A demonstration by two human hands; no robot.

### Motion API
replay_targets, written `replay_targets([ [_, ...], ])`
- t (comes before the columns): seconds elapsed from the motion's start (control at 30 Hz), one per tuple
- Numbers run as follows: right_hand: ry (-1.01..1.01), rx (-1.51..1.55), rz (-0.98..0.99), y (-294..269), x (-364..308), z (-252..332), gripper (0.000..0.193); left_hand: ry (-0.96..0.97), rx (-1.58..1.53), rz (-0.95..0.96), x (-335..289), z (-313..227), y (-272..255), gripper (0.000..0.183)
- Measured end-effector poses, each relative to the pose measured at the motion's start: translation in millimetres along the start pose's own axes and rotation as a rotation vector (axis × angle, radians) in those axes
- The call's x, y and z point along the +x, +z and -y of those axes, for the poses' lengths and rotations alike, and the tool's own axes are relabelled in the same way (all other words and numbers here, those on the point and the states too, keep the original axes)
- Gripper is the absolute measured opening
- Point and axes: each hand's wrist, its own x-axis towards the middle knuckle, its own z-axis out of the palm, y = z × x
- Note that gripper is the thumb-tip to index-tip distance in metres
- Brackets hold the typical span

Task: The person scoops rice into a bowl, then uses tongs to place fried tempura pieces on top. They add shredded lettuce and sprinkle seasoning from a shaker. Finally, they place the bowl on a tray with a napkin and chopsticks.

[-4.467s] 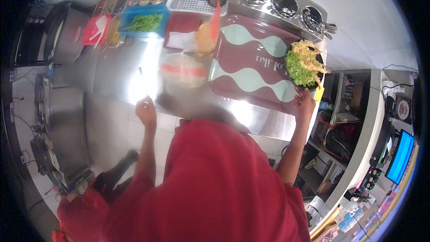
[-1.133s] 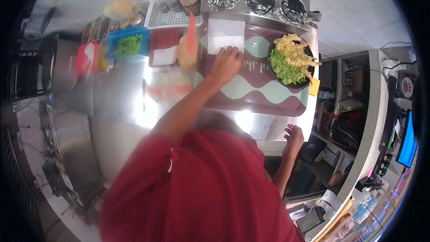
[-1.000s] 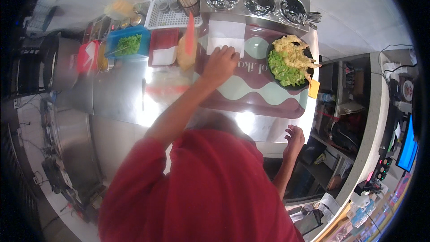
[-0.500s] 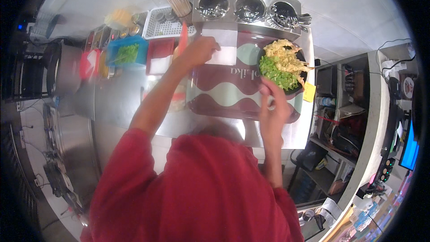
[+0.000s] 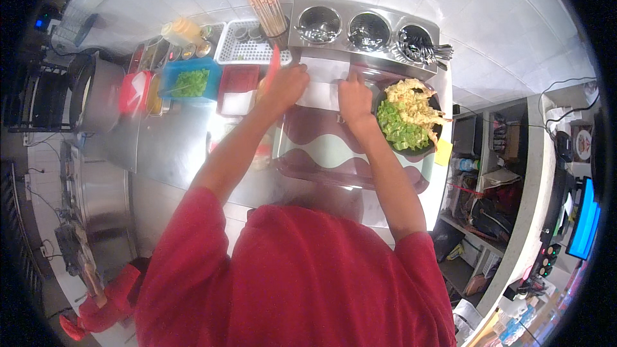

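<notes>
A white paper sheet (image 5: 319,96), with a crease across it, lies at the far side of a burgundy and pale-green patterned tray (image 5: 312,127). My left hand (image 5: 290,87) is closed at its left edge, fingertips at the crease. At the right edge my right hand (image 5: 355,98) is closed too, fingers pressed on the paper. Right of that hand, a dark round bowl (image 5: 432,146) on the tray holds chopped green lettuce (image 5: 400,127) and golden battered fried shrimp (image 5: 411,99).
Behind the tray stands a steel holder (image 5: 339,48) with cutlery in three round wells. Wrapped chopsticks (image 5: 267,9) stand left of it, beside a white basket (image 5: 241,54). A blue container (image 5: 166,80) holds greens. Another person in red (image 5: 109,299) is at lower left.
My right hand has moved left from the bowl to the paper's right edge. My left hand stays by the paper's left side. The other person has come into view.
</notes>
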Motion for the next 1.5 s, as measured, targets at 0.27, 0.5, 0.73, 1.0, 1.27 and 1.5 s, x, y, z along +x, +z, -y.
replay_targets([
  [0.27, -0.081, -0.122, -0.041, 0, 1, -1, 0.016, 0.007, -0.047, 0.034, -6, 9, 5, 0.009],
  [0.5, -0.139, 0.063, -0.228, -29, -17, -13, 0.012, -0.074, -0.248, 0.127, -8, -8, -57, 0.015],
  [0.73, -0.094, 0.063, 0.02, -31, 17, -10, 0.008, -0.139, -0.285, 0.348, 16, 23, -40, 0.02],
  [1.0, -0.069, -0.148, -0.074, -10, 32, -3, 0.013, -0.04, -0.017, 0.13, 15, -13, -31, 0.021],
  [1.27, -0.216, -0.174, 0.022, -10, 7, 14, 0.014, 0.052, 0.016, 0.025, -7, -15, -8, 0.029],
  [1.5, -0.195, -0.074, -0.16, -30, 1, 2, 0.017, -0.08, -0.137, -0.133, 54, -20, -112, 0.021],
])
